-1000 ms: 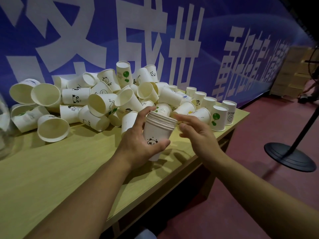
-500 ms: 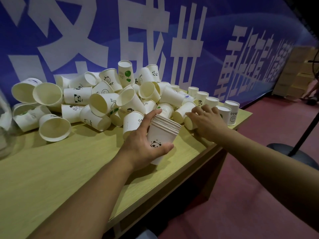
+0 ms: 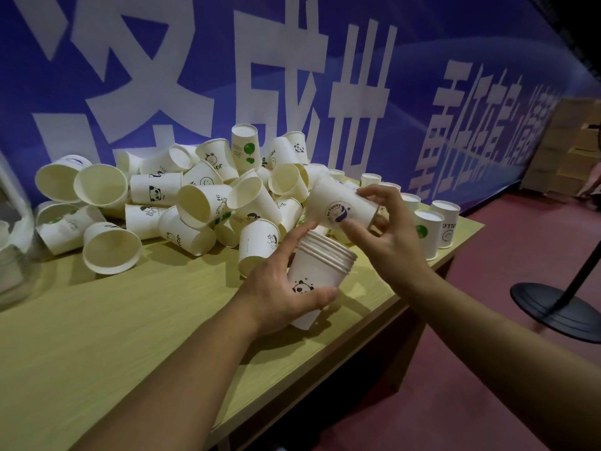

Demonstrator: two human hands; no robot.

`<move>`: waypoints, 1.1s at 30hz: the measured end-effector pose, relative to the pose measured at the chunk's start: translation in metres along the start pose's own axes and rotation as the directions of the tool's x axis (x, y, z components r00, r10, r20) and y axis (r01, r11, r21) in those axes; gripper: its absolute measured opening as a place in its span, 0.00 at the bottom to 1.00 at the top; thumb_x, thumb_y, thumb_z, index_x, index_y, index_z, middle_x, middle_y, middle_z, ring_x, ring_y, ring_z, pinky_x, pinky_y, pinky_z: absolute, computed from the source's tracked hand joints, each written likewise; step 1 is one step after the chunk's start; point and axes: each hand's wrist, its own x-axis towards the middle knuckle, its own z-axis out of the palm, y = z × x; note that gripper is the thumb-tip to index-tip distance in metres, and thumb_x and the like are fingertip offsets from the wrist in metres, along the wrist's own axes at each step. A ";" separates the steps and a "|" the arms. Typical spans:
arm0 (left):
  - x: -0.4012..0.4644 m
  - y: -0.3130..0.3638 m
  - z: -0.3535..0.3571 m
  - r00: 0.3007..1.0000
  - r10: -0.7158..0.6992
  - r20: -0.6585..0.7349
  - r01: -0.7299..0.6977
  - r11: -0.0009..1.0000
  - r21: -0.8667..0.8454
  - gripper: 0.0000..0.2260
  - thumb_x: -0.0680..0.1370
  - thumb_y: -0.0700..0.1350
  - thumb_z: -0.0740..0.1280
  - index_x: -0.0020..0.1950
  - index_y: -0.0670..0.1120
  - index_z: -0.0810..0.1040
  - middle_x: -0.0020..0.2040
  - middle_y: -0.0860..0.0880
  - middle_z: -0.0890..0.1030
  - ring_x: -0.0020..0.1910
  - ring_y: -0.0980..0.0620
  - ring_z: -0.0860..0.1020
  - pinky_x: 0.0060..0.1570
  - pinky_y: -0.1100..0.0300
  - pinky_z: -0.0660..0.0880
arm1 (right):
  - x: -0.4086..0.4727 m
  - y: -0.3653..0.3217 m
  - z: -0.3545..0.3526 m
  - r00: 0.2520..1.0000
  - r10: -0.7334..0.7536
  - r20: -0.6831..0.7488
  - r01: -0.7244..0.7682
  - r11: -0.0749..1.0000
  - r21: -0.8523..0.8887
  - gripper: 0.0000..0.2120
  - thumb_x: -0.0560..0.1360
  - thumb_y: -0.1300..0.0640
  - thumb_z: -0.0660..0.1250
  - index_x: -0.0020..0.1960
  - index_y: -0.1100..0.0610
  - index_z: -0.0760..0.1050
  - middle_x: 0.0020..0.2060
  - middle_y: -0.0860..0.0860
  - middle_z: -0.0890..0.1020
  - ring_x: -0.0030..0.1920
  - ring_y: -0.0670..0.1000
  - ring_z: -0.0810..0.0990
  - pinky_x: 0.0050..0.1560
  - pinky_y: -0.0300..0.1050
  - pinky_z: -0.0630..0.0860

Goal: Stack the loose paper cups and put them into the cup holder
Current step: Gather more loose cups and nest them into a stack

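The left hand [image 3: 283, 284] wraps its fingers and thumb around a stack of nested cups [image 3: 317, 275], held above the near edge of the wooden table [image 3: 97, 353]. The stack's long axis tilts, its open mouth pointing up and to the right; several thin rolled rims sit layered at the top, and a panda print shows on the smooth white paper wall.

Just above the stack's mouth, the right hand [image 3: 387, 232] pinches a single cup [image 3: 341, 203] between thumb and fingertips. This cup lies nearly sideways, its wide open end toward the upper left and its narrower base toward the right, by the fingers. A round blue logo marks its side.

Behind the stack, a pile of loose cups [image 3: 182, 203] lies tumbled on the table, tapered white cones with cream insides, mouths facing many ways. To the right of the stack, a few cups stand upside down [image 3: 429, 234]. A blue banner [image 3: 422, 60] with large white characters hangs behind the pile.
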 end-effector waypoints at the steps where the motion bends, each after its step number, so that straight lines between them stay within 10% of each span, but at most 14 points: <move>1: 0.000 0.000 0.000 1.000 -0.002 -0.001 0.002 1.000 -0.001 0.44 0.67 0.59 0.77 0.74 0.75 0.53 0.63 0.59 0.73 0.54 0.61 0.77 0.50 0.60 0.81 | -0.003 -0.003 0.003 1.000 0.029 -0.009 -0.028 0.997 0.073 0.16 0.74 0.55 0.74 0.56 0.43 0.71 0.60 0.50 0.72 0.56 0.56 0.81 0.43 0.46 0.83; 4: 0.000 0.002 -0.001 1.000 -0.007 -0.025 0.008 1.000 0.008 0.46 0.66 0.61 0.75 0.74 0.76 0.49 0.67 0.56 0.72 0.57 0.59 0.77 0.53 0.56 0.81 | -0.007 -0.011 0.008 0.996 0.090 -0.026 -0.081 0.968 0.238 0.11 0.72 0.47 0.73 0.49 0.46 0.73 0.53 0.48 0.76 0.53 0.57 0.83 0.46 0.54 0.83; 12: 0.002 -0.001 -0.001 0.999 0.018 -0.047 -0.019 1.000 -0.021 0.45 0.69 0.59 0.76 0.74 0.76 0.48 0.66 0.56 0.72 0.53 0.60 0.78 0.49 0.61 0.81 | -0.015 -0.017 0.011 0.997 0.075 -0.028 -0.070 0.988 0.137 0.25 0.78 0.59 0.68 0.72 0.46 0.67 0.52 0.51 0.74 0.49 0.41 0.81 0.47 0.41 0.81; 19: 0.001 0.001 -0.001 0.992 0.016 -0.126 -0.021 0.999 -0.036 0.48 0.66 0.63 0.73 0.75 0.75 0.43 0.65 0.61 0.70 0.55 0.61 0.77 0.47 0.63 0.78 | -0.025 -0.001 0.014 0.998 0.055 -0.016 -0.054 0.998 0.041 0.11 0.78 0.49 0.66 0.59 0.42 0.80 0.54 0.47 0.82 0.56 0.51 0.81 0.55 0.54 0.80; 24: 0.002 0.001 -0.003 0.983 -0.011 -0.185 0.001 0.999 -0.054 0.44 0.63 0.66 0.72 0.73 0.75 0.50 0.63 0.57 0.74 0.51 0.56 0.80 0.48 0.54 0.82 | 0.009 -0.001 0.010 0.999 0.009 -0.039 -0.016 0.980 -0.197 0.09 0.79 0.56 0.67 0.55 0.43 0.79 0.55 0.46 0.79 0.53 0.44 0.79 0.52 0.42 0.80; 33: 0.002 -0.003 -0.005 0.982 -0.042 -0.183 0.037 0.999 -0.030 0.43 0.62 0.67 0.71 0.70 0.71 0.51 0.56 0.53 0.78 0.46 0.54 0.81 0.42 0.59 0.80 | 0.116 0.042 0.015 0.931 0.204 0.302 0.187 0.445 -0.876 0.41 0.75 0.48 0.72 0.79 0.39 0.51 0.78 0.53 0.58 0.76 0.62 0.59 0.73 0.68 0.58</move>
